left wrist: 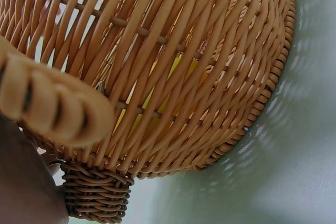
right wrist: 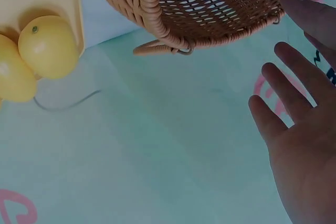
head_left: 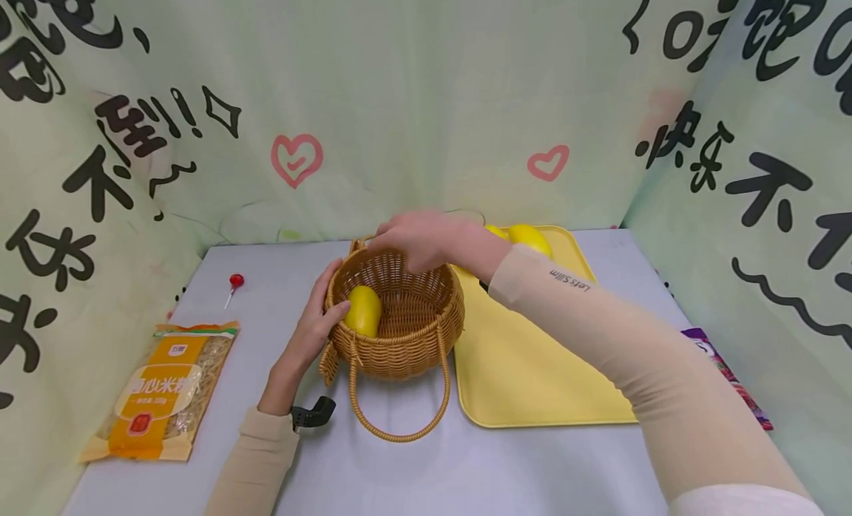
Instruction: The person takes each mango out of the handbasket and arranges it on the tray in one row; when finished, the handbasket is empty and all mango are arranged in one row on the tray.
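Observation:
A round wicker basket (head_left: pixel 399 357) stands on the table, its front handle hanging down onto the tabletop. My left hand (head_left: pixel 308 331) grips its left rim, thumb over the edge and fingers outside. Inside, against the left wall, lies a smooth yellow oval fruit (head_left: pixel 363 310); yellow also shows through the weave (left wrist: pixel 157 98) in the left wrist view. My right hand (head_left: pixel 422 239) is over the basket's back rim. In the right wrist view this hand (right wrist: pixel 310 145) has its fingers spread, holding nothing, with the thumb tip by the rim; contact there is unclear.
Right of the basket lies a yellow tray (head_left: pixel 539 368) with yellow fruits (right wrist: pixel 48 47) at its back. A red lollipop (head_left: pixel 236 281) and an orange food bag (head_left: pixel 163 398) lie at left. A purple packet (head_left: pixel 728 375) is at right. Printed curtains (head_left: pixel 426 94) enclose the table.

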Available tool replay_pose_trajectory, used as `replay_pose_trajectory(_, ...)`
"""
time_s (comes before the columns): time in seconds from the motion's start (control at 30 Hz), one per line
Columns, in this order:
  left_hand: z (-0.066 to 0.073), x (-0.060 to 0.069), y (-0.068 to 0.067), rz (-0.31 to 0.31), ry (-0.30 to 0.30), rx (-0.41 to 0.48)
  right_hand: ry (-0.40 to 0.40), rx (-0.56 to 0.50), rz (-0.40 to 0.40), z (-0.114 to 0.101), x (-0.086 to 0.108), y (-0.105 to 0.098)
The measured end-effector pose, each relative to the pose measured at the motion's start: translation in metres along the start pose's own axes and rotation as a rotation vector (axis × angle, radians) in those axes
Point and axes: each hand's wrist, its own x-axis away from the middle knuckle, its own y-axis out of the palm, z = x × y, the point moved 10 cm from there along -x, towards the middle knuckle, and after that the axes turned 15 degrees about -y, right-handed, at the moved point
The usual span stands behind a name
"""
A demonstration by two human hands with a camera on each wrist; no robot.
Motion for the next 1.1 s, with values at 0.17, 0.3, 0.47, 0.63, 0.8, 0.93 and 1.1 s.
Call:
replay_pose_trajectory(0.17, -0.002, 0.000, -0.001, -0.001, -0.002, 0.001, -0.025, 0.048, -0.059, -0.009, -0.014, 0.014)
replay_pose_trajectory(0.3, 0.000, 0.001, -0.001, -0.005, -0.001, 0.006, -0.021, 0.040, -0.107, -0.014, -0.023, 0.026)
replay_pose_trajectory(0.47, 0.001, 0.001, 0.001, -0.016, 0.000, 0.005, -0.024, 0.025, -0.134, -0.019, -0.032, 0.036)
replay_pose_trajectory(0.63, -0.001, 0.001, 0.001, -0.006, -0.002, -0.004, -0.044, 0.037, -0.179, -0.023, -0.040, 0.050)
replay_pose_trajectory(0.8, -0.001, 0.000, 0.001, -0.009, -0.004, -0.002, -0.034, 0.031, -0.216, -0.021, -0.046, 0.066)
replay_pose_trajectory(0.93, -0.002, -0.001, 0.002, -0.012, -0.008, 0.002, -0.022, 0.008, -0.211, -0.017, -0.049, 0.072)
replay_pose_trajectory(1.1, -0.002, -0.001, 0.001, -0.008, -0.005, 0.003, -0.012, -0.026, -0.205, -0.011, -0.051, 0.075)
